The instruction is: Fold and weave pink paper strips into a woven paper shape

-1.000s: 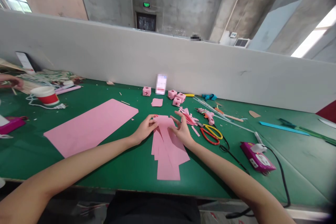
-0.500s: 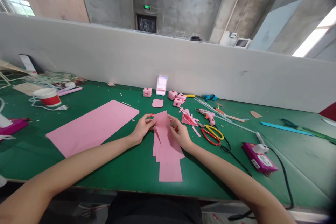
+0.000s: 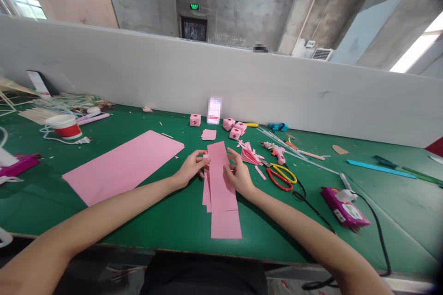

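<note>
Lying flat on your green counter [image 3: 166, 221], the big pink sheet [image 3: 122, 168] looks uncut. Your pink strips [image 3: 221, 184] are unfolded right in front of you, not squared up yet: left hand [image 3: 191, 168] pinches their edge, right hand [image 3: 239, 174] curls alongside, grip hard to tell. Four pink cubes [image 3: 195, 120] look done, tbh; small squares [image 3: 208, 135] sit stacked.

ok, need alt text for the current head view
A person's left-hand grip and right-hand grip flank overlapping pink paper strips on a green table. A large pink sheet lies to the left; scissors and a pink glue gun lie right, and four pink paper cubes stand beyond.
</note>
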Action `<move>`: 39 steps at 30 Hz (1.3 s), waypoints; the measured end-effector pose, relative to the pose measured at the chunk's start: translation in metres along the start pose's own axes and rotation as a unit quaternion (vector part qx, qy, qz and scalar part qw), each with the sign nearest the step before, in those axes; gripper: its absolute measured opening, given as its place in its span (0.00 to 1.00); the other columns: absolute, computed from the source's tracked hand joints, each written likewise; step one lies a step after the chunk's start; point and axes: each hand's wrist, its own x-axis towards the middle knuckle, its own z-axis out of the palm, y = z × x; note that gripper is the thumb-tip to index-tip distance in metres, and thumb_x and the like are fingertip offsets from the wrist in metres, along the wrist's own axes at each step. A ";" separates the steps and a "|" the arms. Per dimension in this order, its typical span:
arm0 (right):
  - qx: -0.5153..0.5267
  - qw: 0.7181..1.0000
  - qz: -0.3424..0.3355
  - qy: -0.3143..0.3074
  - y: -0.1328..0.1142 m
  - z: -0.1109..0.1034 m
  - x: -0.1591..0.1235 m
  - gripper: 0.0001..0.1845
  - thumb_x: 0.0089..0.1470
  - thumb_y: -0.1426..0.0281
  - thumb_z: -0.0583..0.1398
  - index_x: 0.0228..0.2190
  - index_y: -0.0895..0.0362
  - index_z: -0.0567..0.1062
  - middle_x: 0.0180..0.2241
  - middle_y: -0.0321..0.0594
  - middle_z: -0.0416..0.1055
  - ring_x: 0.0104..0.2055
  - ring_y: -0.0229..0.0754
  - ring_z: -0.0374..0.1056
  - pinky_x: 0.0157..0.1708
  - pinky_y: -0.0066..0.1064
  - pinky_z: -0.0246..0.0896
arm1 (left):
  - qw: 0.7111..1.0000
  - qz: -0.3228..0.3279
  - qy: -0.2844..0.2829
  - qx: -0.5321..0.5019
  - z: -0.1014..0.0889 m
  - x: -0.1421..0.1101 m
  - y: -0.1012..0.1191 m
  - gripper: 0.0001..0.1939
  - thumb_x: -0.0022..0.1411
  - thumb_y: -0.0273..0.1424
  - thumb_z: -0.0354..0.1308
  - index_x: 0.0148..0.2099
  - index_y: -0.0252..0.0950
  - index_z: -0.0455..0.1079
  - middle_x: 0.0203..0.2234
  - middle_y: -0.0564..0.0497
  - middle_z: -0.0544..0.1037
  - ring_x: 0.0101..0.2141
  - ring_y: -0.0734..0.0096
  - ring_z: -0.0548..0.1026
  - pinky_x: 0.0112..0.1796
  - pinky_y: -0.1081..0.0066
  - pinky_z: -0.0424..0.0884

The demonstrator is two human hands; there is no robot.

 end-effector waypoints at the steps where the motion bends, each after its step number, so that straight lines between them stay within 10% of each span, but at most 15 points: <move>1: -0.004 1.000 0.001 -0.005 0.000 -0.001 0.001 0.30 0.58 0.73 0.55 0.61 0.54 0.58 0.55 0.51 0.68 0.46 0.45 0.73 0.38 0.33 0.71 | 1.000 0.000 -0.006 0.004 0.000 0.000 0.000 0.23 0.55 0.40 0.64 0.47 0.34 0.63 0.26 0.52 0.74 0.29 0.68 0.76 0.17 0.77 0.70; 13: -0.125 0.979 -0.128 -0.092 -0.005 -0.003 -0.003 0.29 0.52 0.82 0.53 0.54 0.53 0.70 0.61 0.47 0.62 0.61 0.47 0.62 0.56 0.41 0.62 | 0.999 0.015 -0.005 -0.034 0.003 -0.001 0.002 0.13 0.58 0.31 0.55 0.43 0.31 0.73 0.37 0.45 0.79 0.33 0.68 0.77 0.32 0.71 0.74; 27: 0.059 0.996 0.026 -0.056 -0.006 0.001 0.006 0.12 0.55 0.65 0.60 0.41 0.56 0.74 0.53 0.48 0.67 0.42 0.41 0.72 0.34 0.30 0.70 | 0.997 0.067 0.023 0.030 -0.002 0.001 -0.006 0.18 0.55 0.37 0.64 0.45 0.32 0.72 0.34 0.47 0.79 0.36 0.64 0.76 0.37 0.69 0.69; 34: 0.125 0.973 0.119 -0.156 -0.008 0.003 0.047 0.19 0.50 0.54 0.63 0.31 0.59 0.73 0.27 0.36 0.70 0.26 0.35 0.62 0.25 0.26 0.57 | 0.994 0.093 -0.008 0.057 0.000 -0.004 -0.006 0.30 0.58 0.39 0.62 0.59 0.35 0.60 0.33 0.48 0.80 0.36 0.65 0.78 0.38 0.69 0.71; 39: 0.186 0.965 0.154 -0.101 0.003 0.015 0.043 0.21 0.49 0.51 0.62 0.29 0.58 0.73 0.25 0.34 0.68 0.26 0.36 0.61 0.26 0.27 0.55 | 0.992 0.093 -0.007 0.082 0.000 -0.003 -0.008 0.29 0.58 0.38 0.62 0.58 0.35 0.59 0.34 0.48 0.79 0.36 0.64 0.79 0.40 0.67 0.71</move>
